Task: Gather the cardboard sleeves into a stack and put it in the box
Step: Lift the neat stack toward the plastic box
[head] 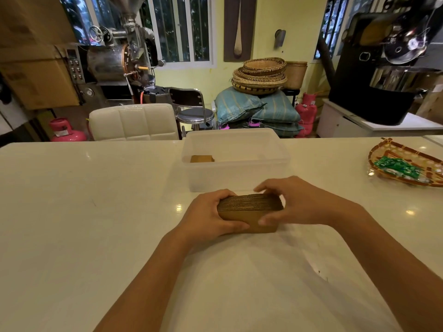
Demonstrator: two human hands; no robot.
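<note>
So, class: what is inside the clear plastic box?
Inside the box, some brown cardboard shows at the left. The frosted wall hides how much lies lower down.

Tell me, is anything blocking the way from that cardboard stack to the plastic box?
Nothing visible does. The stack of cardboard sleeves sits between the left hand and right hand, just in front of the open box, with only its near wall to lift over.

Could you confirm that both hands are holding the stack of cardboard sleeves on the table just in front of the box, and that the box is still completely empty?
Not empty: the head view shows brown cardboard already in the box. The rest is right.
</note>
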